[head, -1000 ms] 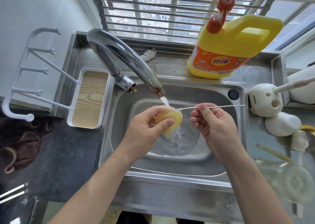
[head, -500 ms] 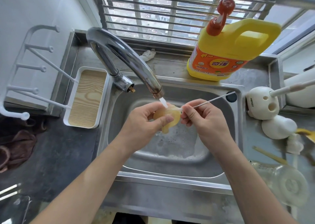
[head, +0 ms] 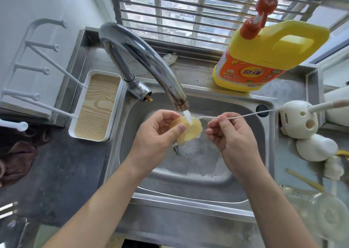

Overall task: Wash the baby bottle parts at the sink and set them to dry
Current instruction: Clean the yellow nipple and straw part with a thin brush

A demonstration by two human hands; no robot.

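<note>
Pulled back rightward, right hand (head: pixel 229 134) pinches a thin white wire brush (head: pixel 245 115); left hand (head: pixel 154 136) grips an amber silicone nipple (head: pixel 190 132) under running water (head: pixel 188 116). Scrubbing seems underway; drying remains.

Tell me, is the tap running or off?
Running: a thin white stream falls from the faucet spout onto the yellowish bottle part that the left hand holds over the sink.
</note>
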